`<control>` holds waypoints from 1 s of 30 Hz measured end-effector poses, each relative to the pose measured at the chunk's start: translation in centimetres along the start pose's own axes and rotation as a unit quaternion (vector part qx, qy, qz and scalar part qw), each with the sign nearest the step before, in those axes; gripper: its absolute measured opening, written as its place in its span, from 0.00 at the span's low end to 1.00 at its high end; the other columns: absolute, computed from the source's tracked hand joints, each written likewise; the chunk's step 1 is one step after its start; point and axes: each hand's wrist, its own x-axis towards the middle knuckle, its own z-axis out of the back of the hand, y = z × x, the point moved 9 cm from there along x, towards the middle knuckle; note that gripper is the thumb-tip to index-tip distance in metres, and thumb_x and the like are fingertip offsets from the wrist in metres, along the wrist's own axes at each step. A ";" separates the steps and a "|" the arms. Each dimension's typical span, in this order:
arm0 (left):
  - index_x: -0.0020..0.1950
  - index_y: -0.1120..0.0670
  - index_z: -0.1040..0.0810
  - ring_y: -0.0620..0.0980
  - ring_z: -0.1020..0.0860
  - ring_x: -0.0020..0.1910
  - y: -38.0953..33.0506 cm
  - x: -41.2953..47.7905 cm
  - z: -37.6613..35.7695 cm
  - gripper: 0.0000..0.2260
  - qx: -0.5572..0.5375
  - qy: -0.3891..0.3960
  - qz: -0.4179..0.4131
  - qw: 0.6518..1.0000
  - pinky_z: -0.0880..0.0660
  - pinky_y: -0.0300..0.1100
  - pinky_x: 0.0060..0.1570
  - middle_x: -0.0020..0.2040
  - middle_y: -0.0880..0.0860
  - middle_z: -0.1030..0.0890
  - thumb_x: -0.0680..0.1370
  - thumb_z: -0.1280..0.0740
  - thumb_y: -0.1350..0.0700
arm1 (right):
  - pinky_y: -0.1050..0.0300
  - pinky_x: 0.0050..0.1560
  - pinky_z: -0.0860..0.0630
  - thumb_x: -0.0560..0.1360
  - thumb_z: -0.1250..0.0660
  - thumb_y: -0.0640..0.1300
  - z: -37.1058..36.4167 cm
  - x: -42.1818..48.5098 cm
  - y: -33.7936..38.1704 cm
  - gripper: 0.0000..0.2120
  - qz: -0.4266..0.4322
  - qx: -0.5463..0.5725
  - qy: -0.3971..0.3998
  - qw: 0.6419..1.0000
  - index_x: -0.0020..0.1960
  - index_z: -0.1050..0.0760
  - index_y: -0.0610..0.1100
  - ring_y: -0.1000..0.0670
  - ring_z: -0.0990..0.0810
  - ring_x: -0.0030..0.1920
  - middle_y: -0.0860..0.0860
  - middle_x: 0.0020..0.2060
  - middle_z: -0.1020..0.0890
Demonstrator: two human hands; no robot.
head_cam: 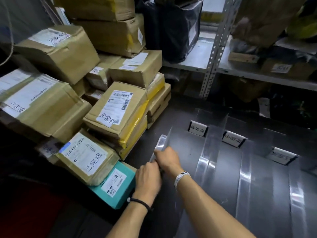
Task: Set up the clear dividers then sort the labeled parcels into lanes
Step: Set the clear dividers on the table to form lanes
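A clear divider [163, 141] stands on edge at the left side of the dark table [267, 194]. My left hand [148, 177] and my right hand [169, 159] both grip its near end. Two more clear dividers [215, 140] [247, 162] stand further right, forming lanes. Small white lane signs [197, 128] [233, 139] [281, 158] sit at the far ends of the lanes. Labeled cardboard parcels [118, 110] [86, 158] are piled to the left, with a teal parcel [115, 184] at the bottom.
A tall stack of brown boxes [56, 50] fills the left and back. A grey metal shelf rack [213, 54] stands behind the table, holding a black bag [173, 28] and more parcels [284, 67].
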 end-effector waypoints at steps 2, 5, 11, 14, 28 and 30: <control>0.62 0.56 0.26 0.58 0.19 0.59 -0.7 -0.5 0.9 0.11 0.030 -0.013 -0.012 0.999 0.25 0.51 0.56 0.57 0.56 0.17 0.82 0.44 0.58 | 0.52 0.55 0.26 0.80 0.39 0.46 0.7 -0.1 0.3 0.17 0.001 -0.008 -0.010 1.000 0.61 0.22 0.35 0.35 0.21 0.61 0.37 0.61 0.19; 0.63 0.56 0.27 0.56 0.19 0.59 -2.4 -1.5 2.8 0.12 0.063 -0.032 -0.026 0.997 0.24 0.49 0.56 0.58 0.56 0.17 0.83 0.45 0.60 | 0.55 0.48 0.28 0.79 0.40 0.39 3.1 -1.3 1.8 0.14 0.022 -0.015 -0.024 0.999 0.58 0.21 0.33 0.35 0.21 0.60 0.36 0.59 0.18; 0.65 0.56 0.27 0.55 0.19 0.60 -10.3 -4.8 8.8 0.12 0.064 -0.088 -0.090 0.990 0.25 0.45 0.55 0.60 0.55 0.18 0.84 0.44 0.59 | 0.51 0.45 0.28 0.76 0.42 0.36 12.8 -5.7 4.1 0.06 0.082 0.004 -0.093 0.992 0.41 0.30 0.40 0.37 0.21 0.50 0.38 0.50 0.21; 0.63 0.55 0.26 0.54 0.17 0.55 -15.9 -6.9 10.8 0.11 0.045 -0.135 -0.125 0.982 0.24 0.44 0.51 0.56 0.54 0.16 0.84 0.43 0.58 | 0.46 0.54 0.22 0.78 0.43 0.38 19.7 -8.9 3.4 0.12 0.103 0.009 -0.147 0.984 0.54 0.24 0.35 0.36 0.20 0.55 0.38 0.55 0.19; 0.56 0.55 0.24 0.59 0.19 0.52 -44.4 -23.7 8.0 0.09 -0.069 -0.146 -0.247 0.955 0.33 0.45 0.40 0.52 0.55 0.17 0.80 0.43 0.60 | 0.53 0.47 0.29 0.80 0.40 0.40 47.4 -22.2 -13.1 0.08 0.092 -0.098 -0.273 0.953 0.56 0.24 0.38 0.36 0.20 0.58 0.39 0.60 0.20; 0.58 0.56 0.26 0.61 0.20 0.53 -47.1 -25.3 6.6 0.09 -0.098 -0.125 -0.265 0.951 0.33 0.47 0.41 0.53 0.56 0.18 0.80 0.42 0.59 | 0.53 0.48 0.28 0.80 0.40 0.39 49.5 -23.0 -15.2 0.11 0.074 -0.115 -0.281 0.950 0.58 0.23 0.37 0.36 0.20 0.58 0.38 0.60 0.20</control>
